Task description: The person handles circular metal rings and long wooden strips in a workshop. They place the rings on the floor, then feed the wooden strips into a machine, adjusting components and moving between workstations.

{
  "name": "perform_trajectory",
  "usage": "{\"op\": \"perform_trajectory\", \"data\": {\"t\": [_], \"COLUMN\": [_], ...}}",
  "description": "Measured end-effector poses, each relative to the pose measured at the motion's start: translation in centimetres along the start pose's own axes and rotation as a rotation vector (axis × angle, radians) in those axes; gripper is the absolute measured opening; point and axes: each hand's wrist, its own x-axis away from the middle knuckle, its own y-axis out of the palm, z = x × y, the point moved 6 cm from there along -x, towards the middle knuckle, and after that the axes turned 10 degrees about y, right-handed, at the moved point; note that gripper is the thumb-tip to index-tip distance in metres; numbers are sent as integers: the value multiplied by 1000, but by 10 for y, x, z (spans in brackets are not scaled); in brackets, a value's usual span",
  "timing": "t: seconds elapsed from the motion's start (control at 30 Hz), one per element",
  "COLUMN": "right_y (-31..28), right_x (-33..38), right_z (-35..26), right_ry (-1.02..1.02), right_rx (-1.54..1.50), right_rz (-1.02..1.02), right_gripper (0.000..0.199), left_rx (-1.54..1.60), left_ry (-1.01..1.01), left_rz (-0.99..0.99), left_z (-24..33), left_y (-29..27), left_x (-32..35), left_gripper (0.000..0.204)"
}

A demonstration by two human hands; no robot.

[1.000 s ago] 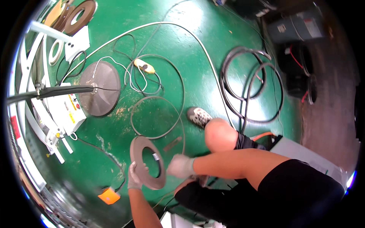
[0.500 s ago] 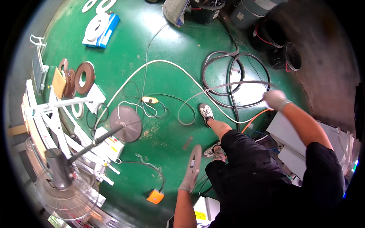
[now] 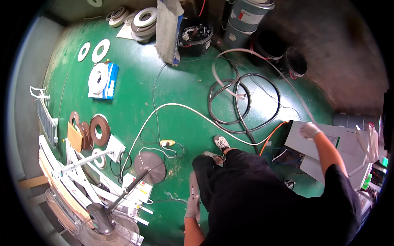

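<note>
My gloved left hand (image 3: 192, 207) is closed on a beige-pink roll of edge-banding tape (image 3: 193, 185), held edge-on beside my left leg. Out to the right, my gloved right hand (image 3: 310, 130) is closed around one end of a long strip of similar colour (image 3: 242, 50). The strip arcs up and away from that hand, then curls back, its far end above a coil of black hose (image 3: 280, 100). Just beyond my right hand is a grey cabinet (image 3: 303, 141). Motion blurs the right fingers slightly.
A standing fan (image 3: 102, 221) and white panels (image 3: 88, 190) crowd the left. Tape rolls (image 3: 99, 129) and a blue box (image 3: 111, 84) lie on the green floor (image 3: 135, 94). A pale hose (image 3: 176, 104) crosses ahead. Black buckets (image 3: 197, 47) and grey pails (image 3: 246, 18) stand at the back.
The strip has swung from low on the left up and away into a high arc. My right hand has moved down and slightly right. The roll in my left hand has moved left, and the view has shifted.
</note>
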Motion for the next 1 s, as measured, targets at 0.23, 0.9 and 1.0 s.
{"op": "perform_trajectory", "data": {"t": [0.23, 0.9, 1.0], "right_y": [-372, -661, -673], "right_x": [-93, -329, -399], "right_z": [49, 209, 230], "right_ry": [423, 272, 122], "right_rx": [-1402, -1117, -670], "right_rz": [11, 240, 226], "right_gripper": [15, 22, 20], "left_rx": [598, 353, 196], "left_ry": [-63, -39, -15], "left_rz": [151, 218, 189], "left_z": [107, 321, 361], "left_y": [-80, -465, -507], "left_x": [-55, -306, -342], "left_gripper": [41, 52, 53]}}
